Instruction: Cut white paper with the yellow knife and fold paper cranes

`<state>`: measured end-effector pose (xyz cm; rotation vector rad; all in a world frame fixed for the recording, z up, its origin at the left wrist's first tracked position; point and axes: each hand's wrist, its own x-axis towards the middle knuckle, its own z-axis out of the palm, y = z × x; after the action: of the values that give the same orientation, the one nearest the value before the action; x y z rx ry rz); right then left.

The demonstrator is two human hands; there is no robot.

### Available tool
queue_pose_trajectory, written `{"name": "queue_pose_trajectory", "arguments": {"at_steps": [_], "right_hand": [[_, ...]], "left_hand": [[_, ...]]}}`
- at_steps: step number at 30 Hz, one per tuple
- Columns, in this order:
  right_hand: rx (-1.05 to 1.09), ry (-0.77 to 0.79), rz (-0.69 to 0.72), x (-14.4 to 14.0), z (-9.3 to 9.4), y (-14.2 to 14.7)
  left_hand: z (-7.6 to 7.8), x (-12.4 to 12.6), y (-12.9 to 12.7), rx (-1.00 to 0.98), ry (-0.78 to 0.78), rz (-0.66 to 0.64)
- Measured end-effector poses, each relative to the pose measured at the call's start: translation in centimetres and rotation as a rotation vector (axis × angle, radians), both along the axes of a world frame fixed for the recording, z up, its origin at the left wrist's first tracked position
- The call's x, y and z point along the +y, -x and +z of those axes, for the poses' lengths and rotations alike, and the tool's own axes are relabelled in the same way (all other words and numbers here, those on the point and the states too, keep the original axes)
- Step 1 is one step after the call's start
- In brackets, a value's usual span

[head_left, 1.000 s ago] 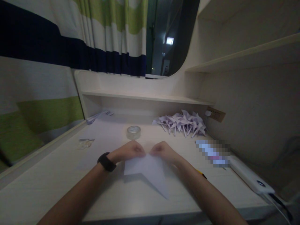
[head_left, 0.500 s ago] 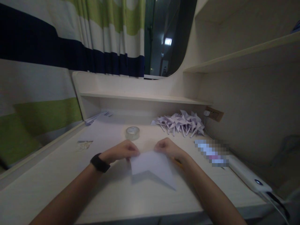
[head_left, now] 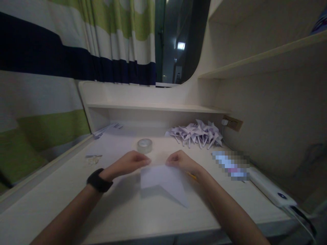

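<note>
A folded sheet of white paper [head_left: 162, 178], with a notch in its near edge and a point toward the lower right, is between my hands above the desk. My right hand [head_left: 181, 160] pinches its far edge. Just off the paper's far left corner is my left hand [head_left: 133, 161], fingers drawn together with nothing visible in them; it wears a black wristband. Behind the hands stands a roll of clear tape [head_left: 144, 146]. Partly hidden by my right wrist lies a yellow pencil-like stick [head_left: 191, 175].
Folded paper pinwheels [head_left: 196, 132] are heaped at the back right. White sheets [head_left: 112, 139] lie at the left, with small scissors [head_left: 93, 159] near them. At the right are a blurred-out phone-like object [head_left: 231, 166] and a white power strip [head_left: 270, 190]. A shelf [head_left: 153, 107] spans the back.
My left hand has come off the paper's corner and shifted slightly left and up. My right hand still pinches the paper, which has moved a little left.
</note>
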<state>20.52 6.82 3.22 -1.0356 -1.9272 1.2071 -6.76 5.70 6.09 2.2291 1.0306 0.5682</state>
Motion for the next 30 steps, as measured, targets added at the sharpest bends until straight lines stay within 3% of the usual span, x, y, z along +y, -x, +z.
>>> {"name": "queue_pose_trajectory", "arguments": {"at_steps": [2, 6, 11, 16, 21, 26, 30], "right_hand": [[0.01, 0.009, 0.009, -0.4, 0.0, 0.7], [0.016, 0.015, 0.028, -0.8, 0.1, 1.3], [-0.04, 0.056, 0.11, -0.8, 0.4, 0.6], [-0.055, 0.16, 0.127, 0.1, 1.0, -1.7], [0.15, 0.12, -0.057, 1.0, 0.9, -2.5], [0.279, 0.2, -0.124, 0.4, -1.9, 1.5], [0.326, 0.244, -0.269, 0.2, -3.3, 3.5]], "left_hand": [[-0.1, 0.1, -2.1, 0.028, -0.048, -0.13], [-0.7, 0.6, -4.0, 0.057, 0.013, -0.143], [-1.3, 1.0, -3.2, 0.057, -0.025, -0.159], [-0.6, 0.8, -1.5, 0.064, -0.059, -0.096], [-0.2, 0.6, -0.8, 0.012, -0.011, -0.029], [-1.8, 1.3, -1.4, -0.059, -0.01, -0.005], [-2.6, 1.7, -1.3, -0.121, 0.057, 0.02]]}}
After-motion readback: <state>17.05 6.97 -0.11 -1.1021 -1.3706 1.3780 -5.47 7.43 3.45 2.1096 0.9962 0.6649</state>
